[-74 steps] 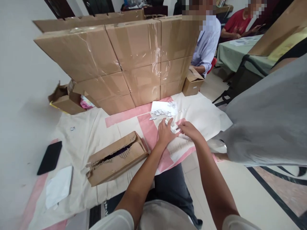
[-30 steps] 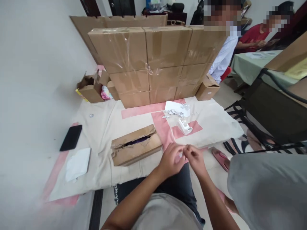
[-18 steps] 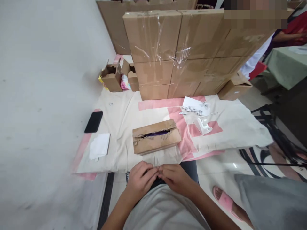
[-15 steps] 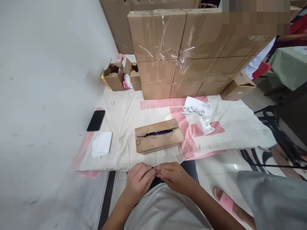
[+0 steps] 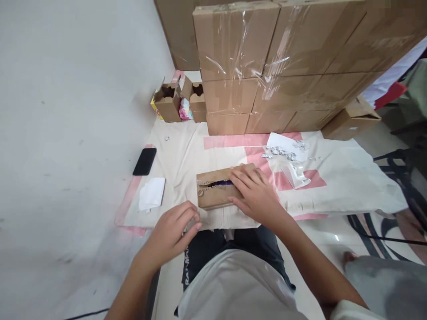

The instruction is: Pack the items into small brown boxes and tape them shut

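On the cloth (image 5: 182, 155), the box (image 5: 215, 198) is lying partly beneath the right hand (image 5: 255, 193); whether that hand is gripping, I cannot tell. Nearby, the left hand (image 5: 173, 226) is hovering half-curled, unclenched.

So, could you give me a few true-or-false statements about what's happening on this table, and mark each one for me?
1. The right hand is on the slotted box. True.
2. The left hand is gripping the phone. False: the left hand is by the near edge of the cloth, apart from the phone.
3. Some foil bits lie on a white sheet. True.
4. The white dispenser is inside the slotted box. False: it is on the cloth, to the right of the box.
5. The phone lies farther from the person than the white papers. True.
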`<act>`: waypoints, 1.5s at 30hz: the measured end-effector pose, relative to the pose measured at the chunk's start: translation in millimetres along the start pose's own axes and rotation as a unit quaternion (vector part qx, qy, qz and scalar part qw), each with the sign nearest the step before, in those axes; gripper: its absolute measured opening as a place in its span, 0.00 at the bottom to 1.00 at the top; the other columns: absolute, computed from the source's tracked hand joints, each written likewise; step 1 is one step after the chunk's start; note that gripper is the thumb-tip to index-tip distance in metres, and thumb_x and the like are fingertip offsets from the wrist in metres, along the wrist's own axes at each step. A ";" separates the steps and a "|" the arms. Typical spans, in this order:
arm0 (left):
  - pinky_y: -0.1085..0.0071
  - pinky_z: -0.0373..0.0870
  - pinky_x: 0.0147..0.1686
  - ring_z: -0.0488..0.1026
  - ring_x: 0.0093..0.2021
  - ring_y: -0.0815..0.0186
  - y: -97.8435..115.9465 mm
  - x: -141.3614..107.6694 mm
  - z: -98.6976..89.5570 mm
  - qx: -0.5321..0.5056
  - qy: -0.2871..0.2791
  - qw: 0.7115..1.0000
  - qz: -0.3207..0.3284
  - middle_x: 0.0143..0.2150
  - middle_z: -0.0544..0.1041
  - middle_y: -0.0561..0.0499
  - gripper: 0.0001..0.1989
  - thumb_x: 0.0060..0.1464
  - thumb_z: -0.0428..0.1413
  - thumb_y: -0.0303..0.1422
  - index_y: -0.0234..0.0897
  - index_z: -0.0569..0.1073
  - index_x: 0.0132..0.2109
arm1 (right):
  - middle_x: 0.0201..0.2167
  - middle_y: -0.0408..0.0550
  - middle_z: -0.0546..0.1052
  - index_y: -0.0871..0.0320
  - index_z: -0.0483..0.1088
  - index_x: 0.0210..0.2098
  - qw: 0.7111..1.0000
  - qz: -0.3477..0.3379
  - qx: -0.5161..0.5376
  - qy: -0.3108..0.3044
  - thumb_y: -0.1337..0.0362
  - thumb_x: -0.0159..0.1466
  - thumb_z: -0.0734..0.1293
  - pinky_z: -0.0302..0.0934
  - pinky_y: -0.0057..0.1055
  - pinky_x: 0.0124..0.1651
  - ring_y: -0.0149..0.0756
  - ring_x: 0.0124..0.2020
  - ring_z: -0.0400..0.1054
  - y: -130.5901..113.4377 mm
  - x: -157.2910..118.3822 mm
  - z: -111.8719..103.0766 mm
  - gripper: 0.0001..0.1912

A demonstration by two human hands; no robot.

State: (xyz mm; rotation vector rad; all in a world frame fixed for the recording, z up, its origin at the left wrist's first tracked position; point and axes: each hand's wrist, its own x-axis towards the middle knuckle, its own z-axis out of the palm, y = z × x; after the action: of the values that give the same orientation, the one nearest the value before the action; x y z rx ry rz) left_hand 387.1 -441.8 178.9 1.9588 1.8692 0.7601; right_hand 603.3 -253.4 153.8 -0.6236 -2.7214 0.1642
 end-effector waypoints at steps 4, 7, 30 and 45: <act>0.68 0.65 0.35 0.73 0.37 0.63 -11.5 45.4 -20.6 0.077 -0.112 0.991 -0.014 0.39 0.75 0.53 0.08 0.65 0.51 0.40 0.42 0.68 0.40 | 0.73 0.53 0.61 0.57 0.62 0.70 0.998 -0.003 -0.022 -0.065 0.48 0.74 0.56 0.45 0.61 0.71 0.57 0.73 0.52 4.6 16.6 24.5 0.30; 0.68 0.61 0.34 0.72 0.36 0.63 -19.7 75.3 -26.1 0.106 -0.162 0.981 -0.029 0.37 0.75 0.55 0.11 0.62 0.54 0.44 0.42 0.67 0.38 | 0.74 0.51 0.59 0.56 0.61 0.70 0.998 0.002 -0.018 -0.061 0.48 0.75 0.56 0.45 0.62 0.71 0.56 0.73 0.51 5.8 14.2 34.5 0.31; 0.68 0.62 0.34 0.75 0.42 0.59 -47.1 118.4 -16.8 0.157 -0.161 0.963 -0.146 0.48 0.77 0.53 0.23 0.52 0.61 0.51 0.45 0.68 0.50 | 0.72 0.52 0.62 0.57 0.64 0.68 0.999 0.004 0.011 -0.039 0.49 0.74 0.57 0.47 0.61 0.71 0.56 0.73 0.53 6.0 13.4 33.3 0.29; 0.64 0.72 0.46 0.73 0.46 0.59 -92.9 98.4 34.0 -0.101 0.017 0.966 -0.238 0.52 0.73 0.47 0.30 0.55 0.57 0.57 0.43 0.75 0.57 | 0.57 0.53 0.78 0.57 0.75 0.50 0.987 -0.020 0.104 0.124 0.58 0.71 0.65 0.57 0.52 0.65 0.50 0.63 0.67 6.1 0.9 43.9 0.13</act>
State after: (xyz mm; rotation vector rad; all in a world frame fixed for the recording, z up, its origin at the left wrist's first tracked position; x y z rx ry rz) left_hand 331.1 -332.3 113.1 1.3046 2.0721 0.7952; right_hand 589.4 -249.1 111.9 -0.4943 -2.4356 0.3320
